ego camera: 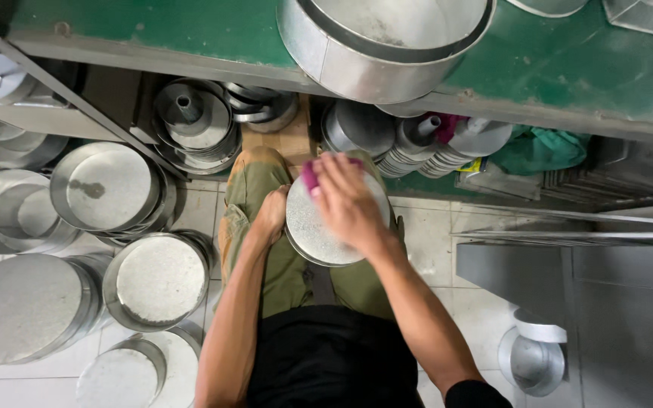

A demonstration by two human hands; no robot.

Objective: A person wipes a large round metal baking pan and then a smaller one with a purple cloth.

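Stacks of round metal pans [107, 189] fill the tiled floor at the left of the frame. At centre, a seated person's left hand [270, 215] is closed on the left rim of a round metal disc [313, 230] held over the lap, while the right hand [349, 200], fingers curled, presses a pink cloth [310, 176] to the disc's top edge. A large round tin [379, 45] sits on the green bench [568, 68] at the upper right.
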